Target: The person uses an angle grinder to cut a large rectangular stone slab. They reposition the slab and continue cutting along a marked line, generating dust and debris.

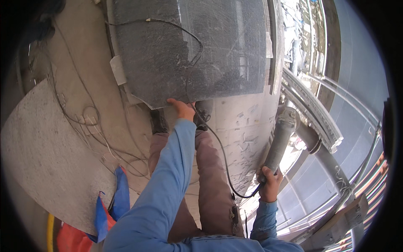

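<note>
A large dark grey stone slab (222, 50) with a rough, chipped lower-left corner fills the upper middle. My left hand (181, 108) grips its near edge, fingers at the rim. My right hand (270, 182) holds a grey angle grinder (280, 143) by its body, low on the right, with its head pointing up and away from me. The grinder's black cord (222, 155) loops from the right hand up across the slab near my left hand. My boots show partly beneath the slab's near edge.
A speckled board (54, 159) lies on the left floor among tangled cables (92, 113), beside blue and red fabric (121, 189). A pale ledge (235, 138) runs under and beside the slab. Metal rails (310, 109), a dark pipe (325, 164) and a sunlit drop with grey-blue panels lie to the right.
</note>
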Demonstrator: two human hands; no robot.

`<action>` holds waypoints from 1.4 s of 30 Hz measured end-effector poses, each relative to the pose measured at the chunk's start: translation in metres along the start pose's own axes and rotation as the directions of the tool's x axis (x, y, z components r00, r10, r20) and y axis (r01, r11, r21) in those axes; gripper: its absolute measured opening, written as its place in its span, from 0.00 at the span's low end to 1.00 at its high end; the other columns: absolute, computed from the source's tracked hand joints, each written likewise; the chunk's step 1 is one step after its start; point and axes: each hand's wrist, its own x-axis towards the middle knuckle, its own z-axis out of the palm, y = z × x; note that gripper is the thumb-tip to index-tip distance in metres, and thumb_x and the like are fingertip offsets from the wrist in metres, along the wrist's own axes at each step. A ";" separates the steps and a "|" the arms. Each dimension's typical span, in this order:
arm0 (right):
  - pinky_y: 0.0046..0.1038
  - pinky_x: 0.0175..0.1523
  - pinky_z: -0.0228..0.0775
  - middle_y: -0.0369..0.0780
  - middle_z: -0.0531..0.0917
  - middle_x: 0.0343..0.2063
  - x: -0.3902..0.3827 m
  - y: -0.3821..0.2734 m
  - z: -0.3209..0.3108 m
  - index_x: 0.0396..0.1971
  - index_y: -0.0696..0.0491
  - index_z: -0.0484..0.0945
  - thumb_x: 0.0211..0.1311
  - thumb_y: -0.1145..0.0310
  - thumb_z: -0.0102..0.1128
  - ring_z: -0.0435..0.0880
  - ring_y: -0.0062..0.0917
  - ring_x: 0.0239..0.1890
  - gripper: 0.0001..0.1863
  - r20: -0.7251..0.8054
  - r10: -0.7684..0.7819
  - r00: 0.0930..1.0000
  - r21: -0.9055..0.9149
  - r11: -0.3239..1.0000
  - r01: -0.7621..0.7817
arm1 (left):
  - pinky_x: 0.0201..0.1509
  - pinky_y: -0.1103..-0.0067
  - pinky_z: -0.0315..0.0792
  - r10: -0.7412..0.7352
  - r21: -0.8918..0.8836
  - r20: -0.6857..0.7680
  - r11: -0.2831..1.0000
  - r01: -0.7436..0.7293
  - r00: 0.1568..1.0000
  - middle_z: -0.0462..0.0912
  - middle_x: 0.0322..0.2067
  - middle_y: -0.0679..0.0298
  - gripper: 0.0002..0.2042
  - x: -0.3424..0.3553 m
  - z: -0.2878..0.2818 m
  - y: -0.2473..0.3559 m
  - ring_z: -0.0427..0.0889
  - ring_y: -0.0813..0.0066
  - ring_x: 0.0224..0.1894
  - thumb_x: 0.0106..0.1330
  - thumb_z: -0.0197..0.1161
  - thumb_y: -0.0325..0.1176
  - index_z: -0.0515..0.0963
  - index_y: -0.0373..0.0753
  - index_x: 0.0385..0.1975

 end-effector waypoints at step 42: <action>0.33 0.46 0.80 0.51 0.88 0.39 0.165 -0.041 0.174 0.69 0.60 0.66 0.48 0.67 0.72 0.88 0.34 0.34 0.45 0.108 -0.663 0.741 0.001 0.745 0.667 | 0.71 0.50 0.61 -0.047 0.064 0.912 -0.965 -0.253 0.407 0.64 0.71 0.46 0.34 -0.078 0.203 0.124 0.62 0.46 0.73 0.70 0.66 0.49 0.66 0.36 0.70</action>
